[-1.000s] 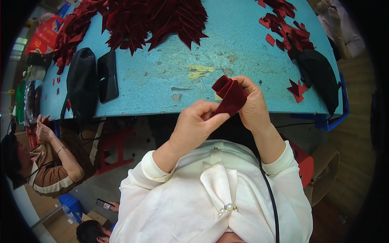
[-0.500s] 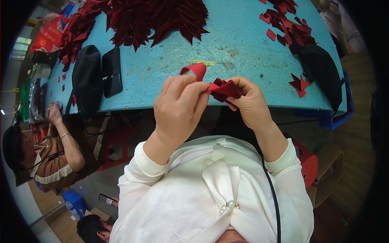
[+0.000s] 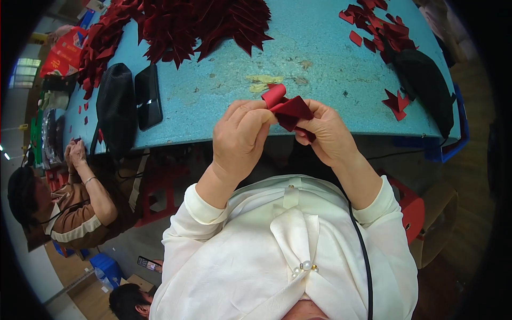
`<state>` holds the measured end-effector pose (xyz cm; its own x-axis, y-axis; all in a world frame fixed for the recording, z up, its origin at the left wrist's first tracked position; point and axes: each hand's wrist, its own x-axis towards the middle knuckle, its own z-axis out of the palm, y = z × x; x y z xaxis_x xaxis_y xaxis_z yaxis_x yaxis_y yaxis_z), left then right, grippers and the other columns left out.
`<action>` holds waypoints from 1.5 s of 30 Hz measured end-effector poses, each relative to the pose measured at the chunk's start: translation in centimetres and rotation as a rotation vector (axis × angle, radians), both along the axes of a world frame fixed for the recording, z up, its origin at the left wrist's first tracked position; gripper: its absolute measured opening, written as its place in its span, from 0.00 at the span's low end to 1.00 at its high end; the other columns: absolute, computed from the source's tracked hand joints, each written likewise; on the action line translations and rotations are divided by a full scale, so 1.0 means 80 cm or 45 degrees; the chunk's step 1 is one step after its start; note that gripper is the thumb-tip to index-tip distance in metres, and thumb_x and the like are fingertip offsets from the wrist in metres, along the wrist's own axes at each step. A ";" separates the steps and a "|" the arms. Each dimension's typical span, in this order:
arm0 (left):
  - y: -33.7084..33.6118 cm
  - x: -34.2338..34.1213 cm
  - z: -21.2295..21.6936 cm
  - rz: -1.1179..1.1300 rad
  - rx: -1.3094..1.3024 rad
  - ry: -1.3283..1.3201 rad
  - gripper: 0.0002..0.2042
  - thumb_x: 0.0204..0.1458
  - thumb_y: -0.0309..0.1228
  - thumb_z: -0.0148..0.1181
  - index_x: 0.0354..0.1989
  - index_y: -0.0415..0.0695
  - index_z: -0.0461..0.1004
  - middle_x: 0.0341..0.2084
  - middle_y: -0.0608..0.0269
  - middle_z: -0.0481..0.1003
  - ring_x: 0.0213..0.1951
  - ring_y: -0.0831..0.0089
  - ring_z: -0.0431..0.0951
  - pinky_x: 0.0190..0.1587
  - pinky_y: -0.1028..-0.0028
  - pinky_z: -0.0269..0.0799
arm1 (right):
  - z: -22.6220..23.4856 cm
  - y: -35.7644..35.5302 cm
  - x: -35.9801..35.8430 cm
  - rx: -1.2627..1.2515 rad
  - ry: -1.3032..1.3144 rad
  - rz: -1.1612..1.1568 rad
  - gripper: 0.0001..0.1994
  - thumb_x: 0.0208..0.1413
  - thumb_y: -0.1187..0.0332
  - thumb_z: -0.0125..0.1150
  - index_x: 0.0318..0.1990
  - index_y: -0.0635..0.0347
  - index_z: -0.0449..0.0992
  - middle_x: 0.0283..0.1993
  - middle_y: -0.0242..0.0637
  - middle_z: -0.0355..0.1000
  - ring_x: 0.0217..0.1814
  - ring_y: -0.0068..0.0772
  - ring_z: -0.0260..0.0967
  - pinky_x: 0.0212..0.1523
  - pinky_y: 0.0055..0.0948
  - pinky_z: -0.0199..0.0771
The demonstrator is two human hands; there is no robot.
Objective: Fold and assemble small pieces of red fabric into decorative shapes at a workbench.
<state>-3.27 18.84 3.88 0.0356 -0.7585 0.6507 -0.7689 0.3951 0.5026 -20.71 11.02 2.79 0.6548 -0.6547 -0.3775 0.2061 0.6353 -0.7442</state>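
Observation:
Between my two hands, above the near edge of the blue table (image 3: 208, 114), is a folded red ribbon (image 3: 290, 111). One end of it curls up in a loop beyond my left fingers; the rest forms pointed, overlapping folds by my right fingers. My left hand (image 3: 240, 136) pinches the ribbon at its left side, thumb against forefinger. The right hand (image 3: 328, 133) grips the folded part between thumb and fingers, with a small red corner showing below the thumb. The fingertips of both hands are partly hidden.
A large heap of dark red folded pieces (image 3: 208, 26) lies at the far side. Loose red pieces (image 3: 373, 29) lie far right, beside a black pouch (image 3: 424, 90). At left are another black pouch (image 3: 116, 106) and a phone (image 3: 148, 98). A co-worker (image 3: 80, 202) sits at left.
The ribbon has turned in my hands: its loop now curls smaller and sits closer to the folds, and a broad flat face shows on the right. My left hand has shifted slightly right.

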 end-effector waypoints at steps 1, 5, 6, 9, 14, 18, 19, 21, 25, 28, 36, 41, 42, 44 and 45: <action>-0.001 0.001 -0.002 0.008 -0.012 -0.028 0.11 0.39 0.14 0.63 0.30 0.41 0.73 0.30 0.58 0.76 0.33 0.60 0.77 0.33 0.69 0.73 | -0.002 0.000 0.000 0.001 0.000 -0.006 0.10 0.54 0.81 0.54 0.43 0.63 0.72 0.35 0.38 0.73 0.23 0.18 0.63 0.22 0.15 0.62; -0.001 0.001 -0.003 0.044 0.005 -0.081 0.12 0.39 0.16 0.63 0.33 0.42 0.76 0.32 0.57 0.76 0.36 0.57 0.76 0.35 0.66 0.74 | -0.005 0.001 0.004 -0.023 0.015 0.004 0.09 0.55 0.79 0.58 0.43 0.64 0.72 0.34 0.36 0.72 0.24 0.18 0.63 0.23 0.16 0.63; -0.001 0.002 -0.003 0.044 0.007 -0.080 0.12 0.39 0.16 0.63 0.33 0.42 0.76 0.32 0.57 0.76 0.36 0.57 0.76 0.35 0.66 0.74 | -0.004 0.002 0.006 -0.053 0.059 0.000 0.08 0.55 0.79 0.58 0.42 0.63 0.72 0.34 0.35 0.72 0.24 0.18 0.63 0.23 0.16 0.63; -0.003 0.002 -0.003 0.053 0.003 -0.142 0.10 0.40 0.18 0.64 0.33 0.41 0.75 0.34 0.57 0.75 0.37 0.56 0.75 0.36 0.66 0.74 | -0.004 0.004 0.011 -0.095 0.079 -0.050 0.08 0.54 0.79 0.59 0.42 0.63 0.73 0.33 0.32 0.72 0.24 0.17 0.63 0.24 0.17 0.64; -0.002 0.002 -0.003 0.091 0.021 -0.223 0.08 0.44 0.24 0.66 0.33 0.38 0.75 0.35 0.55 0.75 0.38 0.56 0.74 0.38 0.66 0.73 | -0.007 0.005 0.016 -0.178 0.090 -0.068 0.10 0.55 0.79 0.59 0.45 0.66 0.72 0.36 0.34 0.73 0.28 0.17 0.65 0.26 0.17 0.64; -0.002 0.002 -0.010 0.121 0.040 -0.222 0.08 0.45 0.25 0.66 0.33 0.38 0.75 0.36 0.54 0.75 0.38 0.56 0.74 0.39 0.65 0.72 | -0.007 0.006 0.020 -0.256 0.146 -0.083 0.10 0.55 0.79 0.60 0.44 0.64 0.72 0.36 0.32 0.73 0.31 0.16 0.67 0.27 0.15 0.65; -0.002 0.001 -0.009 0.125 0.058 -0.223 0.08 0.45 0.25 0.66 0.33 0.38 0.75 0.36 0.54 0.74 0.39 0.56 0.74 0.39 0.65 0.72 | -0.008 0.006 0.021 -0.256 0.147 -0.082 0.10 0.55 0.79 0.60 0.44 0.64 0.72 0.36 0.32 0.73 0.31 0.16 0.67 0.27 0.15 0.65; -0.002 0.000 -0.009 0.129 0.077 -0.223 0.08 0.45 0.25 0.66 0.33 0.38 0.75 0.36 0.54 0.74 0.39 0.56 0.74 0.39 0.65 0.72 | -0.011 0.006 0.023 -0.290 0.154 -0.074 0.09 0.55 0.78 0.61 0.44 0.64 0.72 0.36 0.32 0.73 0.32 0.15 0.68 0.27 0.15 0.66; -0.001 0.003 -0.008 0.138 0.127 -0.091 0.09 0.43 0.24 0.67 0.33 0.38 0.76 0.36 0.55 0.75 0.39 0.57 0.74 0.38 0.65 0.72 | -0.010 0.006 0.026 -0.291 0.160 -0.057 0.09 0.55 0.78 0.61 0.44 0.63 0.72 0.37 0.31 0.73 0.35 0.15 0.68 0.30 0.14 0.68; -0.001 0.004 -0.007 0.121 0.169 0.048 0.10 0.41 0.24 0.69 0.33 0.39 0.76 0.35 0.57 0.75 0.38 0.58 0.74 0.38 0.66 0.72 | -0.009 0.008 0.029 -0.323 0.154 -0.088 0.10 0.55 0.78 0.61 0.44 0.63 0.73 0.38 0.31 0.73 0.38 0.16 0.69 0.35 0.15 0.71; 0.001 0.003 -0.010 0.155 0.112 0.072 0.10 0.39 0.23 0.70 0.31 0.40 0.76 0.34 0.59 0.75 0.37 0.60 0.74 0.37 0.66 0.72 | -0.014 0.013 0.035 -0.577 0.277 -0.173 0.11 0.53 0.80 0.62 0.43 0.60 0.74 0.34 0.26 0.72 0.29 0.11 0.62 0.27 0.13 0.62; 0.002 0.001 -0.013 0.165 -0.013 -0.185 0.11 0.36 0.22 0.69 0.29 0.38 0.74 0.35 0.58 0.73 0.37 0.58 0.74 0.36 0.66 0.73 | -0.019 0.014 0.038 -0.584 0.254 -0.196 0.12 0.53 0.81 0.63 0.44 0.59 0.74 0.36 0.26 0.73 0.32 0.11 0.64 0.29 0.13 0.63; 0.003 0.000 -0.015 0.168 -0.015 -0.186 0.11 0.36 0.22 0.69 0.29 0.38 0.74 0.35 0.58 0.73 0.37 0.58 0.74 0.36 0.66 0.73 | -0.020 0.014 0.038 -0.611 0.284 -0.191 0.12 0.53 0.81 0.62 0.44 0.59 0.74 0.37 0.26 0.73 0.34 0.12 0.65 0.30 0.14 0.65; 0.005 -0.001 -0.019 0.170 -0.014 -0.196 0.13 0.33 0.19 0.69 0.30 0.40 0.75 0.36 0.59 0.75 0.36 0.58 0.74 0.36 0.66 0.73 | -0.023 0.015 0.040 -0.626 0.258 -0.211 0.12 0.53 0.81 0.63 0.44 0.59 0.74 0.38 0.27 0.73 0.35 0.12 0.66 0.31 0.14 0.66; 0.005 -0.001 -0.021 0.171 -0.016 -0.195 0.13 0.33 0.19 0.69 0.30 0.40 0.75 0.36 0.59 0.75 0.36 0.58 0.74 0.36 0.66 0.73 | -0.025 0.016 0.041 -0.639 0.232 -0.231 0.12 0.53 0.81 0.63 0.44 0.59 0.74 0.38 0.27 0.73 0.36 0.13 0.67 0.32 0.14 0.67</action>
<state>-3.32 19.27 2.18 0.0356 -0.7452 0.6659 -0.8823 0.2895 0.3711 -17.43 12.29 0.83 0.4683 -0.8792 -0.0873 0.1189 0.1606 -0.9798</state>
